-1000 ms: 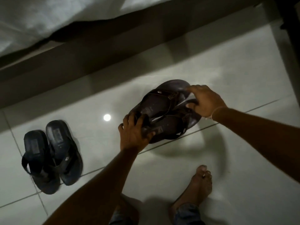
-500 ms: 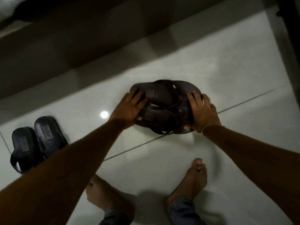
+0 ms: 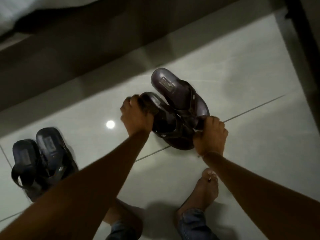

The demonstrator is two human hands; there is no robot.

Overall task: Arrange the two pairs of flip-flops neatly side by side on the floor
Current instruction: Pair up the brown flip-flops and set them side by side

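Observation:
A dark brown pair of flip-flops lies in the middle of the pale tiled floor (image 3: 242, 80). My left hand (image 3: 136, 115) grips the heel end of the nearer brown flip-flop (image 3: 166, 129). My right hand (image 3: 210, 135) holds the toe end of the farther brown flip-flop (image 3: 180, 94), which overlaps the nearer one at an angle. A second, dark blue pair (image 3: 43, 158) sits side by side on the floor at the left, partly hidden by my left forearm.
A bed frame edge with white bedding (image 3: 10, 13) runs along the top left. A dark furniture leg (image 3: 301, 32) stands at the top right. My bare feet (image 3: 204, 189) rest on the tiles just below the brown pair.
The brown pair has been turned so the heels point away toward the upper left. My left hand shifted to one heel and my right hand to the toe ends.

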